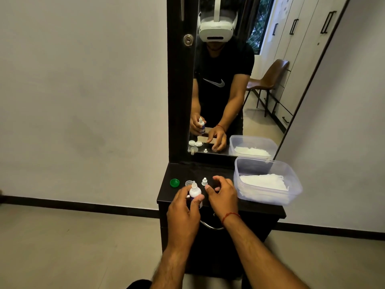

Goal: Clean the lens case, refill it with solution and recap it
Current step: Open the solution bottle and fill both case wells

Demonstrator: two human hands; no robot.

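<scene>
Left hand: the left hand [184, 207] is wrapped around the small white plastic solution bottle [195, 192], thumb on its right side, at the near edge of the top.
Bottle: upright, long axis vertical, its clear dropper tip [194, 185] bare and pointing up.
Right hand: the right hand [223, 193] hovers just right of the bottle, fingers loosely curled and parted, clamped on nothing that shows.
Surface: a black, matte dresser top [260, 209], narrow, with a metal drawer handle [210, 226] below its near edge.
Bottle cap: a small white ribbed cap [204, 181] stands just beyond the right fingertips.
Lens case: a translucent plastic well [189, 183] sits directly behind the bottle, touching or nearly so; the left hand is nearer. Tipping the nozzle forward would likely reach it.
Case lid: a round green screw lid [174, 182] lies off, left of the well.
Tub: a clear, frosted plastic tub [268, 170] at far right holds crumpled white tissue [262, 183].
Mirror: a tall, dark-framed mirror [235, 101] rises behind.
</scene>
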